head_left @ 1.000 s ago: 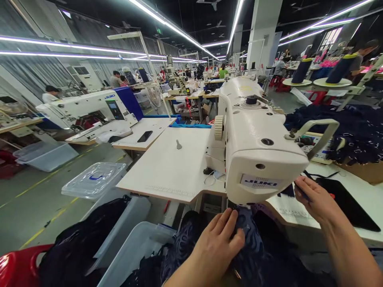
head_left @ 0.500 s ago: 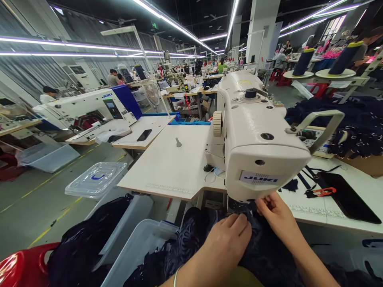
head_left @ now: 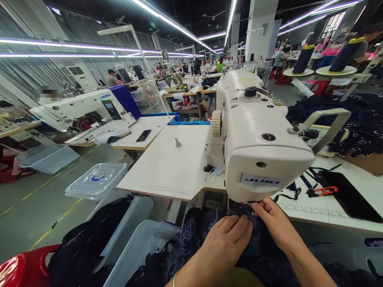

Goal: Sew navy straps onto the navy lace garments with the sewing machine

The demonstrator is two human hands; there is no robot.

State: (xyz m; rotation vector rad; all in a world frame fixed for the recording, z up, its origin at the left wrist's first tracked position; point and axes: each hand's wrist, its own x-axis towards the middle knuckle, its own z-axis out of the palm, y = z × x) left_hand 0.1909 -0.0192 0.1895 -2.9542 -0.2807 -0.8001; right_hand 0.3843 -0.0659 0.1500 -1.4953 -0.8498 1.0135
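Observation:
A white sewing machine (head_left: 266, 131) stands before me, its head blocking much of the needle area. Below that head lies dark navy lace fabric (head_left: 191, 237), hanging down toward my lap. My left hand (head_left: 229, 241) grips the fabric with bent fingers, just in front of the needle area. Close to the machine's lower edge, my right hand (head_left: 271, 217) pinches the fabric between thumb and fingers. The exact spot under the needle is hidden by the machine and my hands.
On the white table right of the machine lie orange thread snips (head_left: 323, 191), a black phone (head_left: 351, 197) and dark straps (head_left: 308, 179). A small metal piece (head_left: 178, 142) rests on the left tabletop. Clear plastic bins (head_left: 140, 243) and a red stool (head_left: 26, 265) stand lower left.
My right hand has shifted slightly left and down along the fabric. The left hand stays nearly in place. A dark strap by the machine, right of its head, lies differently.

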